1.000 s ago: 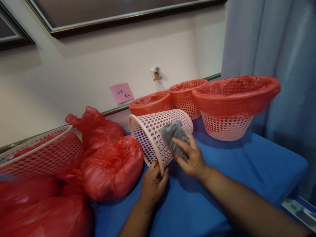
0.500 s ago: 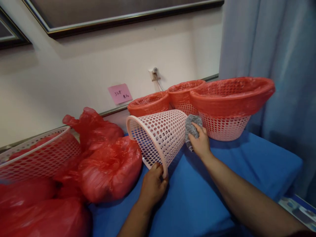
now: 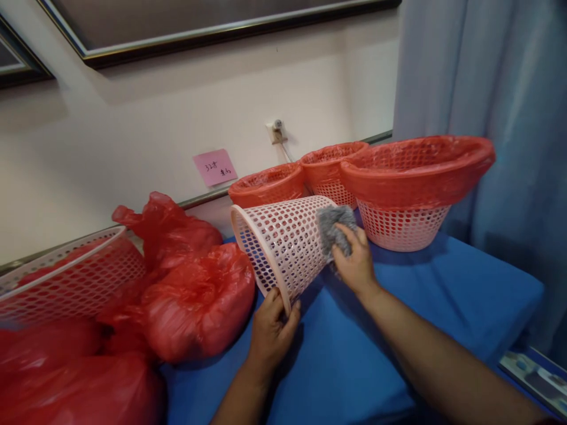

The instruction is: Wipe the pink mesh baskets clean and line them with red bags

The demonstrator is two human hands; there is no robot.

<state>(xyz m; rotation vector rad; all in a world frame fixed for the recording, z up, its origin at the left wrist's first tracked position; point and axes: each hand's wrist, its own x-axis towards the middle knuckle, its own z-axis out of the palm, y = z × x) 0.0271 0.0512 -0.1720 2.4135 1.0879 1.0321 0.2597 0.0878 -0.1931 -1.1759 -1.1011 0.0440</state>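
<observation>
A pale pink perforated basket (image 3: 283, 248) lies on its side on the blue table (image 3: 443, 307), its open mouth facing left. My left hand (image 3: 271, 333) grips the lower rim of that mouth, fingers closed around it. My right hand (image 3: 352, 262) is closed on a grey cloth (image 3: 333, 227) and presses it against the basket's side near its base.
Three baskets lined with red bags (image 3: 416, 189) stand behind and to the right. Red plastic bags (image 3: 190, 295) are heaped on the left beside a tilted white basket (image 3: 75, 277). A pink note (image 3: 215, 167) and a socket are on the wall; a curtain hangs right.
My right hand with the cloth slid from the basket's side to its base, then came back a little onto the side. The basket tilted slightly; my left hand kept its grip on the rim.
</observation>
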